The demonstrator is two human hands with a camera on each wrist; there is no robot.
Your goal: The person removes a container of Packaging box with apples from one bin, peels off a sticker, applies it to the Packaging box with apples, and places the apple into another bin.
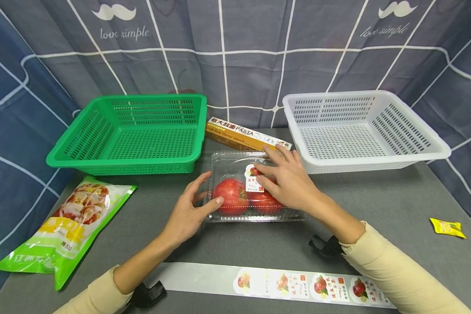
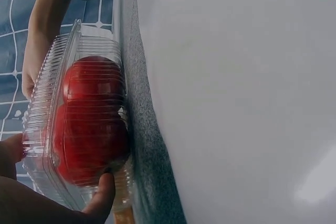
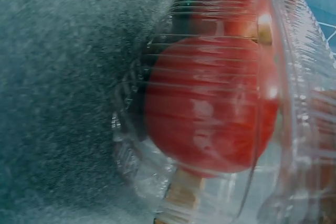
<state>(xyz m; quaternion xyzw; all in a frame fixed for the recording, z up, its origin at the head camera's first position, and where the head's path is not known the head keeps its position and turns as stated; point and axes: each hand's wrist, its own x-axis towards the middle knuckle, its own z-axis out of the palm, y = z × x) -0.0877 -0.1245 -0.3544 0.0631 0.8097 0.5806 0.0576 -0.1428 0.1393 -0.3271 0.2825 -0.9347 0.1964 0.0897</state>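
Head view: where is the box [image 1: 228, 168] to be found?

Mid-table, just in front of the pasta carton [image 1: 235, 136]. Two red fruits [image 1: 231, 196] are seen through its clear plastic, side by side.

And how is it met by the left hand [image 1: 190, 207]?

At its left end. Thumb and fingers are spread wide there, and nothing is enclosed by them. In the left wrist view the thumb is seen against the near wall, low down.

What of the right hand [image 1: 288, 181]?

It is laid over the right part of the lid, with the fingers loosely extended. A sticker [image 1: 254, 185] on the lid is touched by the fingertips. Little of that hand can be told from the right wrist view, which is blurred and mostly filled by box and fruit.

What else is on the table [image 1: 396, 200]?

Behind, a green basket [image 1: 125, 165] is set to the left and a white basket [image 1: 377, 162] to the right. A green bag [image 1: 70, 226] is laid at far left, a yellow packet [image 1: 447, 228] at far right. Nearest the person, a label strip [image 1: 204, 277] is stretched out, its right end covered by the right sleeve [image 1: 400, 266].
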